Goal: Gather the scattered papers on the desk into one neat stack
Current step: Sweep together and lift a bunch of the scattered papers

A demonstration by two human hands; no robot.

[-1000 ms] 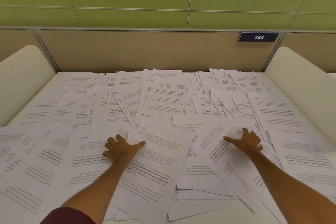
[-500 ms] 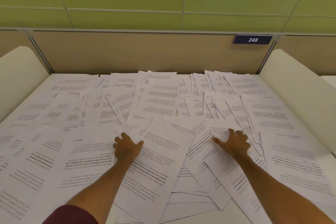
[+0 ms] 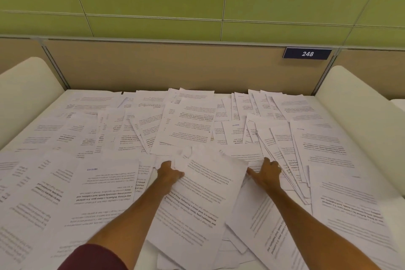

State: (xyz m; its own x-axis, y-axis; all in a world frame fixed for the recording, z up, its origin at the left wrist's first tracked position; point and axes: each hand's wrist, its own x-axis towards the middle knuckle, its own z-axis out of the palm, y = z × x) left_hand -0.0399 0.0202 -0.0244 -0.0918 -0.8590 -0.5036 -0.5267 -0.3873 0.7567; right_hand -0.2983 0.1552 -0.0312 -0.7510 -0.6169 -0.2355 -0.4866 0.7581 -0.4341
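Observation:
Several printed white sheets (image 3: 190, 120) lie scattered and overlapping over the whole white desk (image 3: 142, 255). A loose pile of sheets (image 3: 206, 195) sits in the near middle, its top sheet bulging upward. My left hand (image 3: 169, 173) grips the pile's upper left edge, thumb on top and fingers curled under. My right hand (image 3: 266, 173) lies palm down on the sheets at the pile's right edge, fingers spread and thumb pointing toward the pile. A fan of slanted sheets (image 3: 285, 160) lies just right of that hand.
A tan partition (image 3: 175, 66) with a blue "248" plate (image 3: 307, 53) closes the desk's far side, below a green wall. Cream rounded side dividers stand at the left (image 3: 26, 94) and right (image 3: 359, 107). More sheets cover the near left (image 3: 72, 193) and near right (image 3: 350, 199).
Both hands have slid toward each other, dragging sheets inward. The middle pile has bunched up between them, and my left hand has closed on its edge.

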